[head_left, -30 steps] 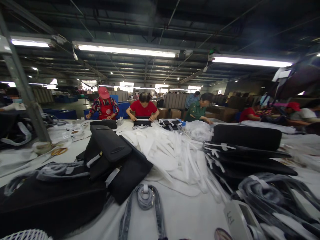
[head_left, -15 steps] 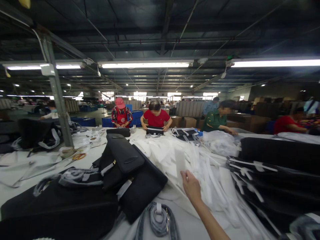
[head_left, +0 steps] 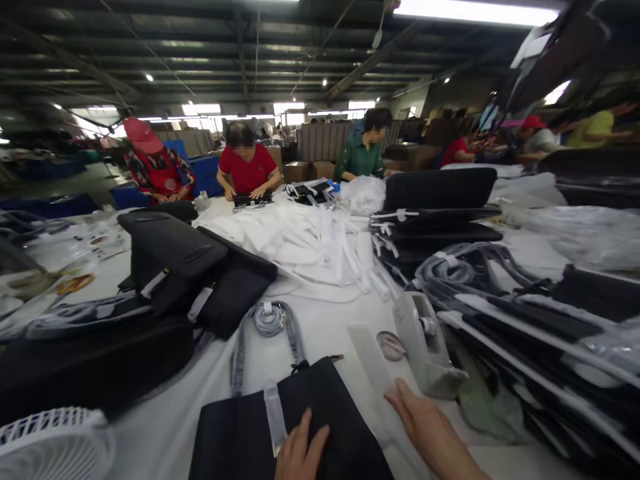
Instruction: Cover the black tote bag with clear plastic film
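In the head view a black bag (head_left: 320, 420) lies flat in front of me, with a pale wrapped strip (head_left: 274, 410) across it. My left hand (head_left: 300, 453) rests on the bag, fingers spread and holding nothing. To its right, my right hand (head_left: 433, 427) pinches the lower end of a flat white strip of thin sheet material (head_left: 369, 353). Beyond the bag, its plastic-wrapped strap (head_left: 267, 320) lies coiled. A grey tape dispenser (head_left: 423, 333) stands just past my right hand, beside a small round object (head_left: 391, 347) I cannot make out.
White sheets and strips (head_left: 295, 240) are heaped mid-table. Black bags (head_left: 175, 260) lie at left; more black bags (head_left: 440, 200) are stacked at right. A white fan (head_left: 55, 443) sits at lower left, with orange-handled scissors (head_left: 75, 285) behind. Co-workers (head_left: 249, 163) sit across the table.
My right hand has brought the white strip from the heap back toward me, beside the bag. My left hand has come into view on the bag. The view has turned right and down.
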{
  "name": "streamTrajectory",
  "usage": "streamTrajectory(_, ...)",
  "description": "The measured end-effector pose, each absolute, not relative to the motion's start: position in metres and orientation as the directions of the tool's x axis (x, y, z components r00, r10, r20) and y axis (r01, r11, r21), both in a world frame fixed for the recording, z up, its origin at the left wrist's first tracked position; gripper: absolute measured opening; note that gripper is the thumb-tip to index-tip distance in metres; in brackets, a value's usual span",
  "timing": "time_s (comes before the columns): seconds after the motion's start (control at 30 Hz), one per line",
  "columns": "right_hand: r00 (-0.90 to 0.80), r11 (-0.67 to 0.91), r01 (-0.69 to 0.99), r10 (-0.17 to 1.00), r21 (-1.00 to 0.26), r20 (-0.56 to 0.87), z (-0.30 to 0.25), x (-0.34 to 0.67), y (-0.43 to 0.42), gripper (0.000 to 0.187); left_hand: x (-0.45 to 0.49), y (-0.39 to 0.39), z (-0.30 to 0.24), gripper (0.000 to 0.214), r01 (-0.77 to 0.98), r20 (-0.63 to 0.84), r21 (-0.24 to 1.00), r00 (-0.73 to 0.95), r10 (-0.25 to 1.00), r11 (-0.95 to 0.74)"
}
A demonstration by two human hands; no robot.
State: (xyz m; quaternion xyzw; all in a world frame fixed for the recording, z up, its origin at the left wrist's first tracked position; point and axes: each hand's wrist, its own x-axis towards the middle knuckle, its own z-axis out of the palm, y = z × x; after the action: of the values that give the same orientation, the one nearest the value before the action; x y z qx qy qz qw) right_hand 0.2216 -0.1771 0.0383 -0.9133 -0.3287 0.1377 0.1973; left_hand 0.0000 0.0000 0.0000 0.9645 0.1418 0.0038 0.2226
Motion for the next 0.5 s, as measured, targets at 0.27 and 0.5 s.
streamTrajectory(0.27, 0.697, -0.646, 0.438, 0.683, -0.626, -0.217, 0.010, 0.182, -0.220, 0.036, 0.088, 0.010, 0.086, 0.088, -0.121, -0.300, 0.348, 0.925, -0.232, -0.930)
streamTrajectory(0.5, 0.721, -0.506, 0.151, 0.644, -0.849, -0.256, 0.058, 0.186, -0.222, 0.031, 0.056, -0.005, 0.051, 0.013, -0.161, 0.036, 0.005, 0.986, -0.161, -0.987)
